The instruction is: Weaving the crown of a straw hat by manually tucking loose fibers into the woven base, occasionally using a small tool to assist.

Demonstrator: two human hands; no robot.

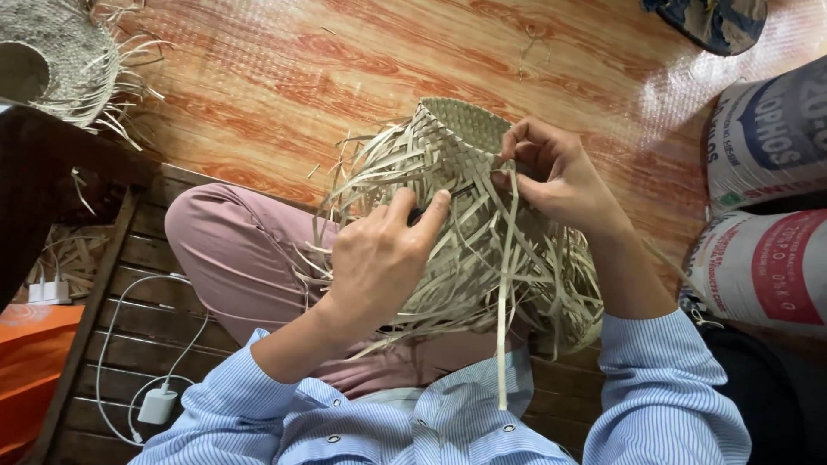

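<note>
while the half-woven straw basket (457, 181) rests on my lap over the pink trousers (233, 258), i keep my left hand (375, 258) pressed flat on its near wall, fingers closed against the weave and thumb pinning a crossing so nothing slips. my right hand (551, 168), on the far side of the basket, has its fingertips pinched narrow on a single strip (504, 284) right at the rim of woven work. i judge the step goes best if that strip is kept flat, untwisted and snug against its neighbour, with the left thumb holding tension until it is tucked. loose strips fan out below the basket; whether anything lies inside it i cannot tell, since the closed base faces away. right of the basket stand two stuffed printed sacks (762, 198), contents hidden. far left of the basket lies another woven piece (52, 60), and a white charger (157, 405) on the slatted bench.
</note>
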